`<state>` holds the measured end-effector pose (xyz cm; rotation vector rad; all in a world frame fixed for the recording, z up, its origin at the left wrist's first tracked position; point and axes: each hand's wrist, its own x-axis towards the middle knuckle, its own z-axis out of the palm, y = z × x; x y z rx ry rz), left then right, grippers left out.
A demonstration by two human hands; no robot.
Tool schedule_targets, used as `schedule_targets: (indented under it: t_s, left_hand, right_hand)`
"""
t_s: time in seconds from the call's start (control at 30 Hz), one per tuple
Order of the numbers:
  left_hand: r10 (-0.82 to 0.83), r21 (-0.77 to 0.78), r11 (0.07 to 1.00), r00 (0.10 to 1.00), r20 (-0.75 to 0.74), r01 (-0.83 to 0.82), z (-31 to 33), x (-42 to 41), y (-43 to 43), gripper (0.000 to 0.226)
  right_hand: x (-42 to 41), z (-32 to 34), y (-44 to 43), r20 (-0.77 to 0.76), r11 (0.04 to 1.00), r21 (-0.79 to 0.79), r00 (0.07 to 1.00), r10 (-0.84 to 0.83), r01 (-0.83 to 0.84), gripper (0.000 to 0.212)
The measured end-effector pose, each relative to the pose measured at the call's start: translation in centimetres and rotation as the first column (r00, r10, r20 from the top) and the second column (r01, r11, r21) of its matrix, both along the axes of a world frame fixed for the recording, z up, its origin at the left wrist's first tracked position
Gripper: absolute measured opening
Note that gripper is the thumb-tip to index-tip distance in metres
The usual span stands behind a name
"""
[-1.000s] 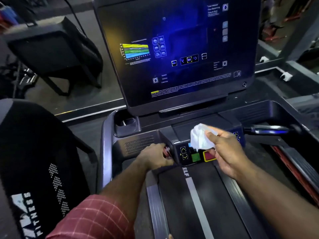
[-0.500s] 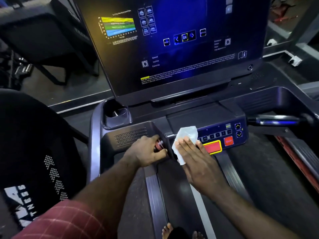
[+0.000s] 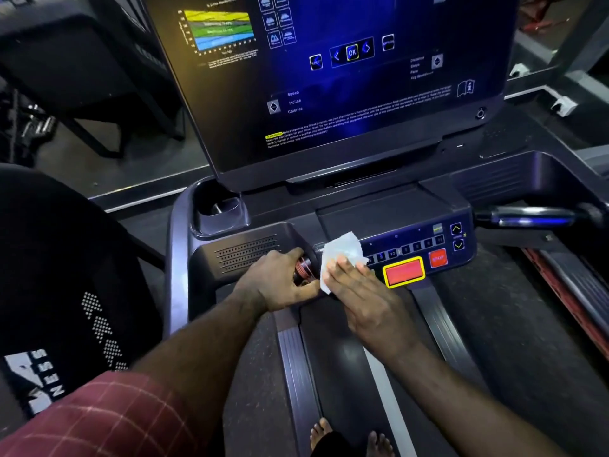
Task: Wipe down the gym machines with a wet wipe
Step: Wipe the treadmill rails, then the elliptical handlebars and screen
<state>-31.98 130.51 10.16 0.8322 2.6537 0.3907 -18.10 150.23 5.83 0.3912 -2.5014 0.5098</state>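
A white wet wipe (image 3: 342,250) lies just below the middle of the frame, spread on the left end of a treadmill's control panel (image 3: 418,225). The right hand (image 3: 359,291) presses it flat with straight fingers; nothing is pinched. The wipe's lower corner hangs past the panel's front edge.

Just left of the wipe, the left hand (image 3: 280,282) is curled round a red-ringed knob (image 3: 302,267), its thumb nearly meeting the right hand.

To the wipe's right the panel runs on past a row of small number keys, one reading "10". Then come a red button framed in yellow (image 3: 404,272), a red "STOP" button (image 3: 438,257) and two arrow keys (image 3: 456,237) at the panel's right edge. Beyond that edge, a handlebar (image 3: 534,219) points right.

Above, the large screen (image 3: 346,94) shows "OK", "Speed", "Incline", "Calories" and a coloured chart. Its warning text is too small to read.

A cup holder (image 3: 219,209) sits left of the screen's base.

Below the hands the belt (image 3: 336,364), with its white stripe, runs to bare toes (image 3: 321,432) at the bottom edge.

At lower left, a red checked sleeve (image 3: 99,420) lies beside a black machine (image 3: 66,258) lettered "NESS".
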Motion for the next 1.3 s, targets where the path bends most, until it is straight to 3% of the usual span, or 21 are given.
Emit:
schedule_targets:
  t_s: [0.13,0.27,0.4,0.53,0.7,0.87,1.1,1.3]
  left_hand:
    - [0.002,0.005,1.000,1.000,0.026,-0.002,-0.1,0.0,-0.1,0.059]
    - [-0.021,0.051,0.999,0.999,0.025,0.020,0.2,0.1,-0.1,0.052]
    - [-0.035,0.195,0.980,0.999,0.042,0.026,0.1,0.0,-0.5,0.040]
    - [-0.033,0.223,0.974,0.999,0.009,0.030,-0.4,0.0,-0.5,0.034]
    - [0.022,0.108,0.994,1.000,0.000,-0.022,0.0,0.3,-0.3,0.074]
    - [0.036,0.079,0.996,0.998,-0.042,-0.033,0.1,0.4,-0.1,0.075]
    - [0.051,0.023,0.998,0.999,-0.015,-0.050,0.3,0.6,0.0,0.082]
    - [0.052,0.027,0.998,0.998,-0.029,-0.051,0.5,0.7,0.2,0.077]
  right_hand:
    - [3.8,-2.1,1.7,0.084,0.992,0.110,0.995,0.056,-0.065,0.071]
    - [0.4,0.5,0.5,0.041,0.995,0.095,0.999,-0.029,0.025,0.048]
    - [-2.9,2.5,-2.0,0.079,0.992,0.107,0.994,-0.069,0.060,0.050]
    - [2.5,-0.6,-1.1,0.179,0.974,0.212,0.977,-0.114,0.075,0.057]
    - [3.8,-0.4,-0.9,0.275,0.944,0.268,0.924,-0.267,0.193,0.073]
    - [-1.2,2.2,-3.1,0.308,0.928,0.228,0.883,-0.355,0.294,0.083]
    - [5.8,-2.1,0.0,0.355,0.910,0.357,0.870,-0.342,0.212,0.083]
    - [-0.2,1.4,-1.0,0.331,0.889,0.300,0.836,-0.437,0.346,0.088]
